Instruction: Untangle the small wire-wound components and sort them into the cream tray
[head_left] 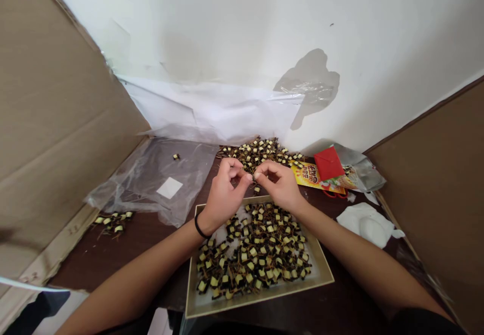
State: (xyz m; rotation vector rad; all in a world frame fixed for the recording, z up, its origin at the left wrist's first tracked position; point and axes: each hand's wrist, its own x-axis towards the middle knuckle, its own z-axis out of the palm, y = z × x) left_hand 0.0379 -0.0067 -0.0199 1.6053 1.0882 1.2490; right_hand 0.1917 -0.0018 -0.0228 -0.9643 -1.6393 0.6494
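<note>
My left hand (pixel 229 186) and my right hand (pixel 280 183) meet above the far edge of a shallow box, thumbs and forefingers pinched nearly tip to tip. Thin wire seems to run between the fingertips. Just below them shows a small coil (pixel 257 189), black with a yellow band, which the wire seems to belong to. The pinched ends are mostly hidden by the fingers. Many similar coils (pixel 260 262) with thin leads fill the cream-coloured box (pixel 327 273) under my wrists. Behind my hands lies a heap of more coils (pixel 260 148).
At left, a clear plastic bag (pixel 200 173) carries a white label (pixel 169 187) and one coil; several coils (pixel 113 221) lie nearby. To the right are a yellow packet (pixel 307 174), a red envelope (pixel 328 163), red-handled scissors (pixel 333 194) and crumpled white material (pixel 365 224). Cardboard walls (pixel 49 98) flank the table.
</note>
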